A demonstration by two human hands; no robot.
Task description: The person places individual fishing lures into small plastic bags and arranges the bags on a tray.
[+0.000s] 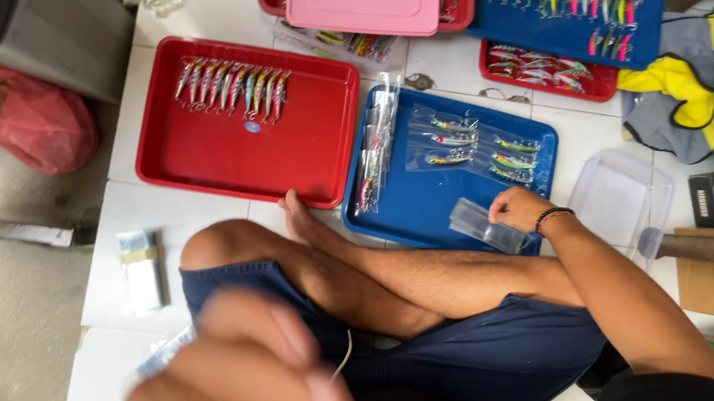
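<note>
Right hand [520,209] rests at the near edge of the blue tray [422,213], fingers closed on a clear plastic sleeve [486,226] lying over that edge. Left hand [248,359] is blurred above the lap, near the floor's front edge; whether its fingers are open or closed cannot be told. Bagged fishing lures [476,150] lie across the blue tray's far half, and a strip of bags [375,148] runs along its left edge. The red tray [244,152] beside it holds a row of loose lures [232,87] at its far left corner.
</note>
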